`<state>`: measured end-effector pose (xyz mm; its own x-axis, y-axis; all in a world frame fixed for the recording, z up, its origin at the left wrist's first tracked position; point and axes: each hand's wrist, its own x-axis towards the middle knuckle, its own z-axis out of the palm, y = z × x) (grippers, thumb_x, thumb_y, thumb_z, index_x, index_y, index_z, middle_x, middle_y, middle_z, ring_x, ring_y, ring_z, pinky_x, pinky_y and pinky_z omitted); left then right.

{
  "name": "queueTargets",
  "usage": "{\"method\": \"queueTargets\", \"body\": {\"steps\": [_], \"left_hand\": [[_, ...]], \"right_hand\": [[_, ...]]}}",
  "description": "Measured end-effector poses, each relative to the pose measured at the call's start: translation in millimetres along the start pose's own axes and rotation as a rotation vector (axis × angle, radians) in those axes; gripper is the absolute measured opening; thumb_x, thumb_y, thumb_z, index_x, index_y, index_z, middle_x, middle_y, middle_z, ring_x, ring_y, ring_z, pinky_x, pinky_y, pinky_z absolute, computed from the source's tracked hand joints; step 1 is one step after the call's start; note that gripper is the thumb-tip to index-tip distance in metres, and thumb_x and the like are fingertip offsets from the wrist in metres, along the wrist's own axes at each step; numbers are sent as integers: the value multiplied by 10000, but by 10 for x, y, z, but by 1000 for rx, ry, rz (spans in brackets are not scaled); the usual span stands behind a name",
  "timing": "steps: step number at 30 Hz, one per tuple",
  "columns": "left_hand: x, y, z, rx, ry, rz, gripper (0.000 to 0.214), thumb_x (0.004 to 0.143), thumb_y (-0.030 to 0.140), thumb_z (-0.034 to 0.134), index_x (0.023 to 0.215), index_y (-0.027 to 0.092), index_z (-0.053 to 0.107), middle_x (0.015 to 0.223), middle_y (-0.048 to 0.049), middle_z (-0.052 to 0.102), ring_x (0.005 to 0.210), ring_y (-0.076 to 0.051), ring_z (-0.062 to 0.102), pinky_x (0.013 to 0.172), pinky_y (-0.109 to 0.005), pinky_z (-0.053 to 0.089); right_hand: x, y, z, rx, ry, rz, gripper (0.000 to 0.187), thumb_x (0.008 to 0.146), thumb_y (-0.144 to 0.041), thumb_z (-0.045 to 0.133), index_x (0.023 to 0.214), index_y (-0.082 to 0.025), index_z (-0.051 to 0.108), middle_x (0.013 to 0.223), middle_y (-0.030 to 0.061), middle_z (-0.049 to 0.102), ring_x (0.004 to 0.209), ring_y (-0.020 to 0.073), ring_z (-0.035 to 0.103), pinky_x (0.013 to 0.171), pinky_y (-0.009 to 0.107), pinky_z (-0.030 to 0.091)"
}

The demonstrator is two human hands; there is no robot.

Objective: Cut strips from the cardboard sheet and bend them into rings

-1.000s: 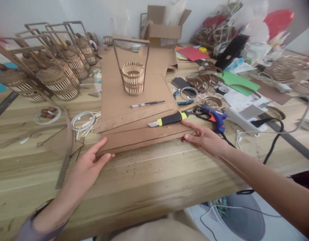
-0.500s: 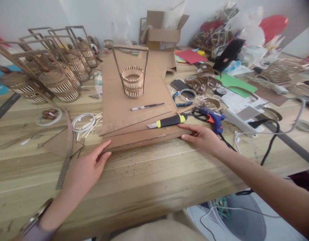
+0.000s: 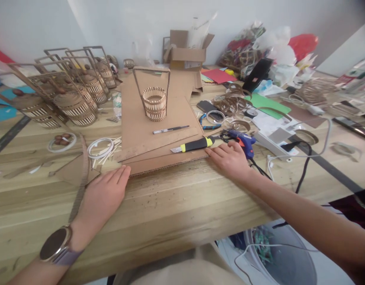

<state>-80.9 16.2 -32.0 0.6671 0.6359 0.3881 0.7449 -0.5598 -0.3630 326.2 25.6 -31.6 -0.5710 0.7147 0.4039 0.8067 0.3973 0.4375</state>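
A stack of brown cardboard sheets (image 3: 158,122) lies on the wooden table (image 3: 170,206). On it stand a small stick basket with a tall handle (image 3: 154,103), a pen (image 3: 170,129) and a yellow-and-black utility knife (image 3: 192,145). My left hand (image 3: 103,196) rests flat on the table, fingertips at the stack's near left corner. My right hand (image 3: 228,160) lies flat at the stack's near right corner, just below the knife's end. Both hands hold nothing.
Several finished stick baskets with frames (image 3: 66,95) crowd the back left. A blue glue gun (image 3: 243,140) with black cable lies right of my right hand. White rings (image 3: 99,147), a cardboard box (image 3: 185,53), coloured paper and cardboard coils fill the back. A bin (image 3: 289,261) sits below the table edge.
Both hands have let go of the cardboard stack's near corners and now lie flat on the table beside it. The stack sits a little farther from the table's near edge.
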Motion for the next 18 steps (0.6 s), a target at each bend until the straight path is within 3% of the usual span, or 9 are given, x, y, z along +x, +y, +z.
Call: {"method": "queueTargets", "body": {"steps": [4,8,14,18], "left_hand": [[-61,13,7,-20,-45,4,456,916,16,360,1251,21,670,1192,-216,715,1017,-283,712,847,-379,528],[-99,32,-6,-14,-95,-7,549,897,-19,337,1359,88,613,1289,-206,671,1057,-290,709,840,-388,548],[-192,16,-46,69,-125,59,552,901,-19,310,1314,101,656,1260,-239,676,1022,-320,727,785,-410,590],[-242,59,-91,83,-203,54,589,886,-40,288,1325,112,649,1285,-241,661,1089,-309,708,860,-426,591]], "right_hand": [[-37,-11,9,-27,29,-32,266,923,-100,530,1124,-139,699,883,42,747,811,205,550,842,385,304],[-63,-68,-13,14,-18,-24,285,933,-101,520,1158,-141,690,919,63,743,818,208,550,838,384,312],[-108,-236,-111,53,-86,-53,319,939,-115,509,1214,-95,669,920,106,731,866,230,580,850,379,370],[-149,-336,-179,72,-138,-58,359,946,-118,476,1257,-70,651,1005,150,733,900,246,612,863,380,424]]}}
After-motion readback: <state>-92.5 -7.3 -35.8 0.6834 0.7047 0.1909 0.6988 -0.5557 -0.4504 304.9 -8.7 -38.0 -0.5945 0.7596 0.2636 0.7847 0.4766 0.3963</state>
